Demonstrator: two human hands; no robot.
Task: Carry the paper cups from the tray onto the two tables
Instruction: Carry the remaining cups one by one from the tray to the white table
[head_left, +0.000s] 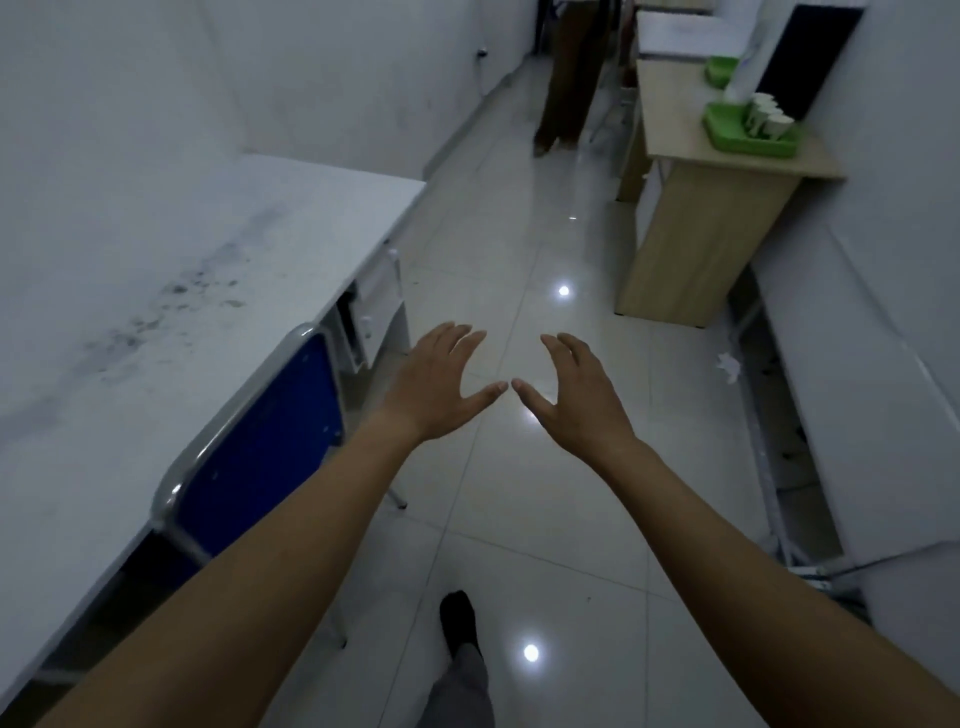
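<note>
**Paper cups** (769, 117): cluster of white cups, upright, at the far end of a green tray (727, 130). The tray sits on the wooden counter (675, 124), far right by the wall, well apart from both grips.

**Left grip** (436, 384): fingers straight and spread. It holds nothing, touches nothing, and hangs over the tiled floor (519, 249).

**Right grip** (576, 395): likewise spread and empty. The two thumb tips nearly meet.

**Destinations (judged):** white counter (182, 260) at left, beside the blue chair (260, 431), and white counter (857, 364) along the right wall.

**Step in hand (judged):** approach to the tray.

**Handling note:**
- Finish the walk and stand square to the wooden counter before reaching.
- Take each cup by its side wall below the rim, with light pressure, since paper crushes.
- Lift straight up so neighbouring cups do not tip.
</note>
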